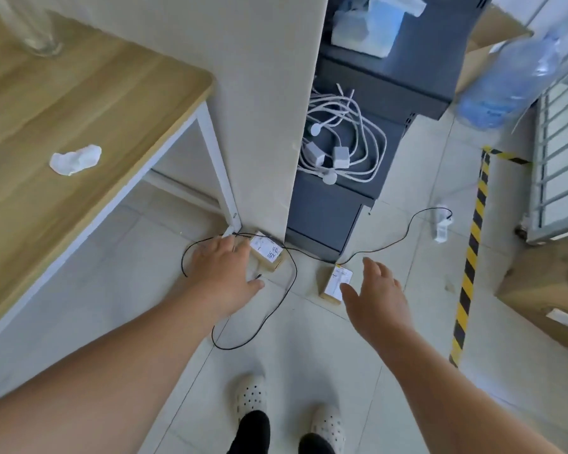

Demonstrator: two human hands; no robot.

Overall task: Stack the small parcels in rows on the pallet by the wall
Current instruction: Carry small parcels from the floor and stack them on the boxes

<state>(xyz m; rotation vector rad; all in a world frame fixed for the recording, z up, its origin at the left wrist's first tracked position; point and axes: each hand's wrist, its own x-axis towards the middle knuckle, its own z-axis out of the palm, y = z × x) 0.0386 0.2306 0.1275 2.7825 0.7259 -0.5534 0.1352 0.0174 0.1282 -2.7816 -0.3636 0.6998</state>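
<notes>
Two small brown parcels with white labels lie on the tiled floor. One parcel sits at the foot of the white pillar, by the table leg. The other parcel lies a little to its right, in front of the grey cabinet. My left hand hovers open just left of the first parcel, fingers spread, holding nothing. My right hand is open just right of the second parcel, thumb over its near edge. No pallet is in view.
A thin black cable loops across the floor around both parcels. A wooden table stands at left, a grey cabinet with white cables behind the pillar. Cardboard boxes, yellow-black floor tape and a water bottle are at right.
</notes>
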